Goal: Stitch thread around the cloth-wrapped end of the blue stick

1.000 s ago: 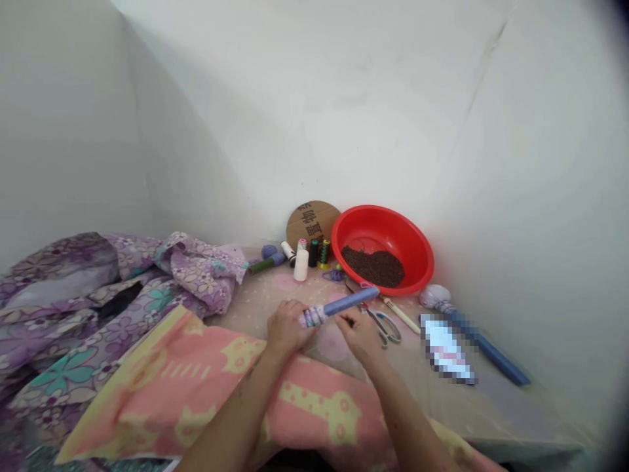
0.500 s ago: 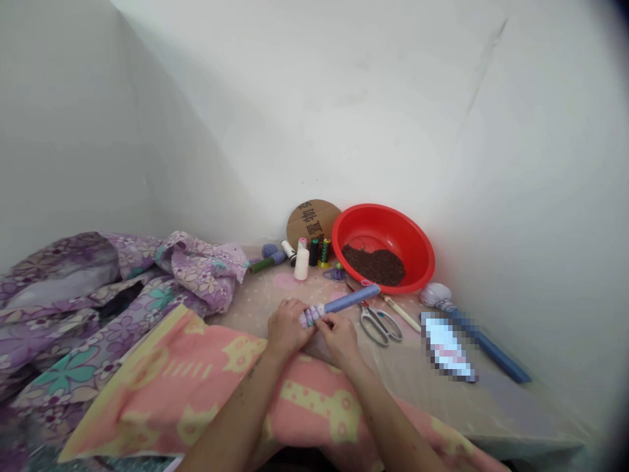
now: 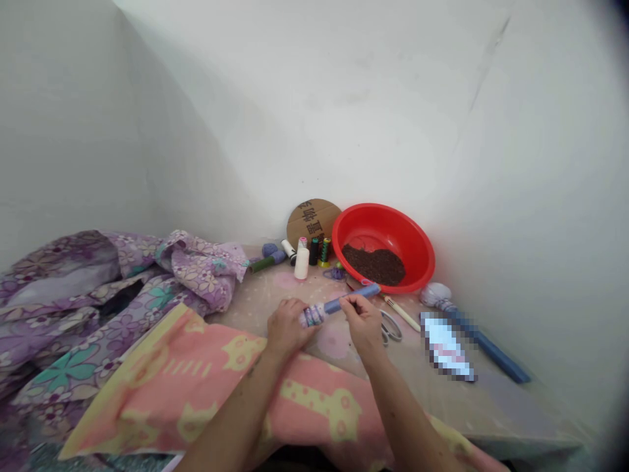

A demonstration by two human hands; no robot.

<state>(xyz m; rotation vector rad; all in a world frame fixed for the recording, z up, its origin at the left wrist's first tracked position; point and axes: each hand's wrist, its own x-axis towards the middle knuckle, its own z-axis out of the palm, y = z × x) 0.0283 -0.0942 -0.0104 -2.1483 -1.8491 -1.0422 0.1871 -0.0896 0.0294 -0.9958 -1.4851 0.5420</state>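
My left hand [image 3: 289,328] is wrapped round the floral cloth head of a blue-wrapped stick [image 3: 358,294]. Purple and white cloth with dark wraps, perhaps thread, shows beyond its fingers, and the stick slants up and right. Beside the stick's shaft, my right hand [image 3: 364,321] is closed in a pinch, its thumb and forefinger together. What those fingers hold is too small to make out. Grey-handled scissors [image 3: 392,328] lie partly hidden behind the right hand. Both forearms pass over a pink and yellow patterned cloth [image 3: 211,387].
A red basin [image 3: 417,255] holding dark brown grains leans at the wall. Several thread spools [image 3: 301,263] stand by a cardboard disc [image 3: 309,219]. Floral fabric [image 3: 187,269] is heaped left. At right lie a cream-coloured tool [image 3: 403,313] and another blue stick [image 3: 491,344] with a white bundled head.
My right hand has moved up and right, away from the cloth head to beside the blue shaft, now covering part of the scissors. My left hand keeps its grip in place.
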